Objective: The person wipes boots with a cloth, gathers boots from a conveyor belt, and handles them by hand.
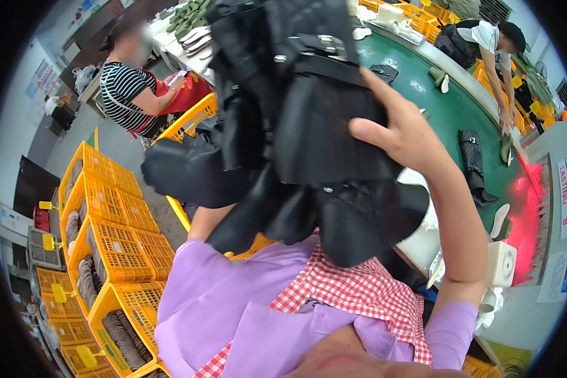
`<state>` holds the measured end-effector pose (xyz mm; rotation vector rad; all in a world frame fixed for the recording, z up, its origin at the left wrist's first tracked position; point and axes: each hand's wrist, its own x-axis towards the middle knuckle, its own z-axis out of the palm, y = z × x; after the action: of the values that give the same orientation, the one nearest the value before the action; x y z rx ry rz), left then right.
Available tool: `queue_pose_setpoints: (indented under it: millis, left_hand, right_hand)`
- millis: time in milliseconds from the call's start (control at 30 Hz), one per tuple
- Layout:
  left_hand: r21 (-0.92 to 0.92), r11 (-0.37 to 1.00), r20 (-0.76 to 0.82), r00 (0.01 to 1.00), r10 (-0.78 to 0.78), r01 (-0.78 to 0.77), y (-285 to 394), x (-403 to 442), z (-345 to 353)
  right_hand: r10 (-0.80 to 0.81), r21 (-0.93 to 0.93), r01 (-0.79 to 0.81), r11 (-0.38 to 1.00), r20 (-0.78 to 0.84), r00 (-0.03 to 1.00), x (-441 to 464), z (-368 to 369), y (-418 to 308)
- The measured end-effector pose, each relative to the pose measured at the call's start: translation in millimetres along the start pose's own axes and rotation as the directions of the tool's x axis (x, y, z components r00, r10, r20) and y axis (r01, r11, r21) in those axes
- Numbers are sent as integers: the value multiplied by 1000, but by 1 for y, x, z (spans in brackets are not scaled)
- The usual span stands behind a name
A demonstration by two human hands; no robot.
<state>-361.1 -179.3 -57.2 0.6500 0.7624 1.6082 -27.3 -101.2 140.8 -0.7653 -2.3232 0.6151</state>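
A bulky bundle of black boot uppers (321, 126), with straps and metal buckles, fills the upper middle of the head view, raised in front of my chest. Against its right side lies my right hand (400, 129), thumb on the near face and fingers reaching round the edge. My left forearm (209, 222) goes up behind the bundle, which hides my left hand and its fingers. The uppers hang loosely, their rounded toe ends pointing down and outward.
Stacked yellow crates (123, 246) hold dark grey pieces at left. A green conveyor belt (397, 53) at right carries a black boot upper (471, 157), green uppers and white soles. One person in stripes (129, 88) stands at left; another person (485, 44) reaches over the belt.
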Motion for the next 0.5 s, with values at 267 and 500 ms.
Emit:
queue_pose_setpoints:
  millis: [267,500]
  left_hand:
    - [234,969,-251,968,-20,81,44,-87,-126]
    - [255,947,-354,931,-95,194,40,-137,-195]
  right_hand:
    - [-194,257,118,959,297,935,96,127,0]
    - [-64,-97,129,987,500,863,59,289,56]
